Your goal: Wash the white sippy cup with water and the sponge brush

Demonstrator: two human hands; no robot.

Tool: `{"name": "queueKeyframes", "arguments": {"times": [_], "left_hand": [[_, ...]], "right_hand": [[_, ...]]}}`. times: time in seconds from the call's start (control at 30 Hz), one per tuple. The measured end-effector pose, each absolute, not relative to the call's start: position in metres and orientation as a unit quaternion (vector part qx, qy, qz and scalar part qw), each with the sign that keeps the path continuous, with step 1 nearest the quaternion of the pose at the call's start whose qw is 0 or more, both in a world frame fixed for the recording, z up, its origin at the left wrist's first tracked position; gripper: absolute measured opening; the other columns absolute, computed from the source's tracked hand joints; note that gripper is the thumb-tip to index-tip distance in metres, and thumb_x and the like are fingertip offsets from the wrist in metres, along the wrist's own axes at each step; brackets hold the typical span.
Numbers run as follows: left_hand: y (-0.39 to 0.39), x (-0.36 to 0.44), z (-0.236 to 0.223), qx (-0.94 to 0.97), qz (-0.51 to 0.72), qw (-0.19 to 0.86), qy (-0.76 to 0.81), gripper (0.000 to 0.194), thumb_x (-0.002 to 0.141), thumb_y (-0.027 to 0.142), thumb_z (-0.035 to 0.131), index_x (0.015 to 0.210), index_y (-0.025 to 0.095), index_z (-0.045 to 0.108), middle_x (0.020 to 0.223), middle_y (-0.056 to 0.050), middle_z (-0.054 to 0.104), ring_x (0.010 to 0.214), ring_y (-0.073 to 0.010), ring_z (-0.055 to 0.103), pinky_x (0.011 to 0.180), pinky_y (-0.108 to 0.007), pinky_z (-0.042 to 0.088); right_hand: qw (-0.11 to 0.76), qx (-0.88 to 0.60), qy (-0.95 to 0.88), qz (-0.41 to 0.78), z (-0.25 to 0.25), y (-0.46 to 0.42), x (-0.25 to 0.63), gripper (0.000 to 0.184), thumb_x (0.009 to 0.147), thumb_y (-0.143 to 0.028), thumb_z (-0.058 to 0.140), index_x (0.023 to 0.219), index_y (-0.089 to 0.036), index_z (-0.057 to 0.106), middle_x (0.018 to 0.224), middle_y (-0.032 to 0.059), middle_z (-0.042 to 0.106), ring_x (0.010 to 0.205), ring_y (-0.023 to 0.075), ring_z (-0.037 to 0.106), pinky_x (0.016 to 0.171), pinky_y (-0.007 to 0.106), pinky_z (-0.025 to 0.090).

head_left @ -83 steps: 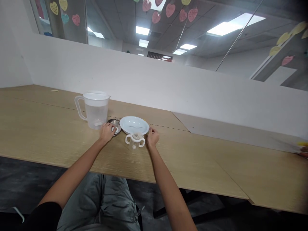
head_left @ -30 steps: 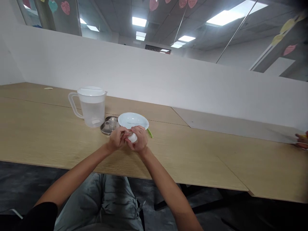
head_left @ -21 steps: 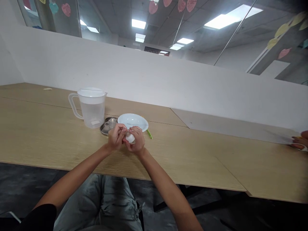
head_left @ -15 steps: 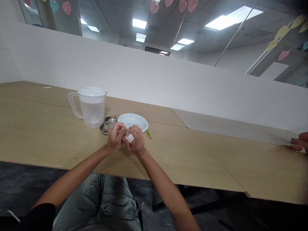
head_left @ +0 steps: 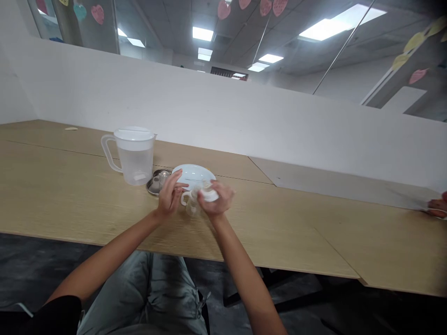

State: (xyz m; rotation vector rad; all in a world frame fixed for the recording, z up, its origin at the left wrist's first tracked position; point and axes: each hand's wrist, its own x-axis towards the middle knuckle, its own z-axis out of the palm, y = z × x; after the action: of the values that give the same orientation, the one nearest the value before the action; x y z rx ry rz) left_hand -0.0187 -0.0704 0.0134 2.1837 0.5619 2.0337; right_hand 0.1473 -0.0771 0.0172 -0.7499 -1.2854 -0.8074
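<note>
Head view: both bare hands are seen at the table's near half, and clock directions are taken from the clear cup (head_left: 192,209), with 12 o'clock pointing away from the body.
Clear cup: it is set on the wood-toned table (head_left: 279,228), between the two hands; a white handle (head_left: 184,198) is shown at its 9 o'clock side, and its 3 o'clock side is partly covered.
Left hand (head_left: 169,197): it is held at 9 o'clock, just beside the white handle, with the grip released and the fingers straightened; whether the handle is touched cannot be told.
Right hand (head_left: 219,197): it is placed at 3 o'clock, blurred, with the fingers curled round a white piece (head_left: 210,195).
White piece: it is grasped just beside the clear cup; its exact shape is lost in the blur.
White bowl (head_left: 190,171): it is set at 12 o'clock, its near edge partly hidden by the hands.
Metal tray (head_left: 152,187): it is laid at 10 o'clock, beside the white bowl, with a small clear vessel (head_left: 164,177) stood on it.
Jug (head_left: 135,163): it is placed farther out at 10 o'clock, lidded, its handle turned to 9 o'clock.
Other person's hand (head_left: 438,206): it is partly shown well apart, at 3 o'clock, cut off by the picture's edge.
</note>
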Motion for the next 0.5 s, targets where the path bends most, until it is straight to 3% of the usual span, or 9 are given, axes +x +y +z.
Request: {"name": "queueKeyframes", "arguments": {"times": [0.13, 0.3, 0.4, 0.5], "left_hand": [[-0.063, -0.017, 0.011, 0.715, 0.651, 0.046, 0.252, 0.027, 0.093, 0.028, 0.050, 0.117, 0.019, 0.059, 0.099, -0.007, 0.072, 0.087, -0.0164, 0.069, 0.081, -0.031, 0.055], [-0.061, -0.015, 0.003, 0.710, 0.644, 0.057, 0.279, 0.020, 0.083, 0.035, 0.065, 0.095, 0.019, 0.069, 0.079, -0.003, 0.073, 0.073, -0.0162, 0.069, 0.074, -0.030, 0.054], [-0.061, -0.017, 0.002, 0.698, 0.640, 0.096, 0.308, 0.023, 0.088, 0.036, 0.057, 0.098, 0.018, 0.068, 0.072, -0.002, 0.071, 0.068, -0.0150, 0.067, 0.072, -0.029, 0.052], [-0.062, -0.019, 0.002, 0.736, 0.594, 0.112, 0.304, 0.031, 0.095, 0.036, 0.044, 0.111, 0.018, 0.063, 0.088, -0.005, 0.072, 0.085, -0.0174, 0.066, 0.083, -0.032, 0.050]], "right_hand": [[0.774, -0.347, -0.488, -0.205, 0.027, -0.068, 0.156, 0.037, 0.078, -0.046, 0.061, 0.099, -0.022, 0.041, 0.095, 0.0081, 0.060, 0.092, 0.0223, 0.064, 0.082, 0.043, 0.051], [0.764, -0.336, -0.551, -0.008, 0.026, -0.059, 0.151, 0.045, 0.083, -0.044, 0.056, 0.114, -0.019, 0.035, 0.093, 0.0076, 0.062, 0.087, 0.0187, 0.065, 0.080, 0.036, 0.052], [0.727, -0.329, -0.598, 0.074, 0.021, -0.058, 0.150, 0.049, 0.086, -0.041, 0.054, 0.123, -0.018, 0.034, 0.093, 0.0078, 0.064, 0.087, 0.0182, 0.065, 0.081, 0.035, 0.051], [0.692, -0.332, -0.633, 0.104, 0.017, -0.059, 0.150, 0.045, 0.087, -0.040, 0.054, 0.124, -0.019, 0.040, 0.096, 0.0075, 0.064, 0.088, 0.0178, 0.064, 0.081, 0.033, 0.051]]}}
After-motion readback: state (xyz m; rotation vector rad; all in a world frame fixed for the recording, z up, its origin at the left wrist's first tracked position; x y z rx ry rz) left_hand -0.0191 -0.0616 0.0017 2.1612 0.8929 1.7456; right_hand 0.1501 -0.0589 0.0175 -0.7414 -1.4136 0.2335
